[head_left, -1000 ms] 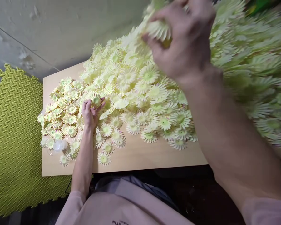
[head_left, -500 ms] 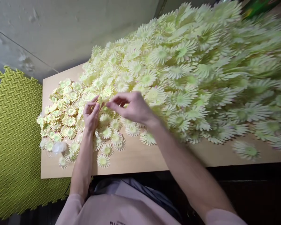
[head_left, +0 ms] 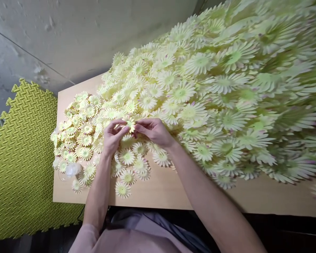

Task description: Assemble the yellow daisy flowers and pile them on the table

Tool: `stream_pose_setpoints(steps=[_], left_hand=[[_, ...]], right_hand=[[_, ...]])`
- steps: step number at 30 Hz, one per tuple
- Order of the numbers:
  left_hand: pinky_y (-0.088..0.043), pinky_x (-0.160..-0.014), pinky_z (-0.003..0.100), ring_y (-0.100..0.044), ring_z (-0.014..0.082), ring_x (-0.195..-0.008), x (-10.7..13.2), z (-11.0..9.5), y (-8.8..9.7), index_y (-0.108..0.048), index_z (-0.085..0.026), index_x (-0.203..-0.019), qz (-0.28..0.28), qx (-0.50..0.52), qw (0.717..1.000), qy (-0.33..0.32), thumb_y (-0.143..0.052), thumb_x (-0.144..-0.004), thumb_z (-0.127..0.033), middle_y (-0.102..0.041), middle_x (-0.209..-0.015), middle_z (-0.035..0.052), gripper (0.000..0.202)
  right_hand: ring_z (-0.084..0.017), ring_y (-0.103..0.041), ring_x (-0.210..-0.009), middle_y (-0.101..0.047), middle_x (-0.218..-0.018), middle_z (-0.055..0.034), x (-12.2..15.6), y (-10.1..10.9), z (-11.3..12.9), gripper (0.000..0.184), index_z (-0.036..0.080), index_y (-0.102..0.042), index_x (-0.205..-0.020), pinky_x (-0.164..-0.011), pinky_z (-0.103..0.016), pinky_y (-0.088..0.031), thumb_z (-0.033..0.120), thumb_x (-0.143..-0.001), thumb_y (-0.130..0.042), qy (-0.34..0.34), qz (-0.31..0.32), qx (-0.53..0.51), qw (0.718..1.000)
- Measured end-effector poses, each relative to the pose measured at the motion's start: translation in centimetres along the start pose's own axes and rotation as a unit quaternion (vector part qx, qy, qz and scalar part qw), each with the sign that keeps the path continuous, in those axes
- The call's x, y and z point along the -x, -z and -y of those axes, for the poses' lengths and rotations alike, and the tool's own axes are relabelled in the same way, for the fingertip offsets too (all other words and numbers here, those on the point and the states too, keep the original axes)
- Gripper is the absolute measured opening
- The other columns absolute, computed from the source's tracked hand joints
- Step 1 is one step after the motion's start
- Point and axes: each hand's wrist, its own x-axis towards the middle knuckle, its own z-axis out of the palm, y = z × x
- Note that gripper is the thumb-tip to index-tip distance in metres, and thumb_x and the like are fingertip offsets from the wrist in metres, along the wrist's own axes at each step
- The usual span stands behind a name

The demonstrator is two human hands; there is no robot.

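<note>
A small pale yellow-green artificial flower (head_left: pixel 130 124) is held between my two hands, above the table. My left hand (head_left: pixel 112 137) pinches its left side with thumb and forefinger. On the opposite side, the fingertips of my right hand (head_left: pixel 155 133) close on the flower's edge. Around and behind both hands lies a large heap of similar flower heads (head_left: pixel 179 93), some with pinkish petal tips. To the left of my left hand is a cluster of smaller flower heads (head_left: pixel 85 140). Several loose ones (head_left: pixel 123 189) lie in front of my wrists.
A clear plastic dish (head_left: pixel 73 169) with whitish contents stands at the left of the wooden table (head_left: pixel 158 191). Yellow-green foam matting (head_left: pixel 23 158) borders the table's left side. A stained grey wall (head_left: pixel 94 31) rises behind. The heap covers much of the table's right side.
My right hand has come in to the flower at my left hand, and both now touch it. The whole view has shifted somewhat, with the scene lying lower and more to the right.
</note>
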Motion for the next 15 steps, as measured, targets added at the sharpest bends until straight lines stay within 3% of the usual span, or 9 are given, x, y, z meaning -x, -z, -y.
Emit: stream_pose_setpoints(steps=[7,15], left_hand=[[-0.047,-0.058,0.019,-0.057,0.0042,-0.062,0.03,-0.22,0.27,-0.069,-0.021,-0.084,0.022,0.039,0.998,0.050,-0.085,-0.064,-0.025,-0.064,-0.085,-0.0010,0.025],[-0.038,-0.046,0.017,-0.050,0.0033,-0.054,0.04,-0.36,0.50,-0.069,-0.021,-0.086,0.049,0.013,0.994,0.095,-0.084,-0.065,-0.027,-0.058,-0.073,-0.0026,0.027]], right_hand=[[-0.014,-0.065,-0.066,-0.071,-0.076,-0.0031,0.33,0.60,-0.56,0.025,0.022,-0.076,-0.082,-0.065,-0.029,-0.054,0.046,-0.081,-0.070,-0.005,-0.007,-0.049,0.999],[-0.011,-0.063,-0.060,-0.072,-0.072,-0.0021,0.40,0.12,-0.27,0.024,0.018,-0.075,-0.077,-0.060,-0.026,-0.054,0.032,-0.061,-0.087,-0.028,-0.004,-0.054,0.998]])
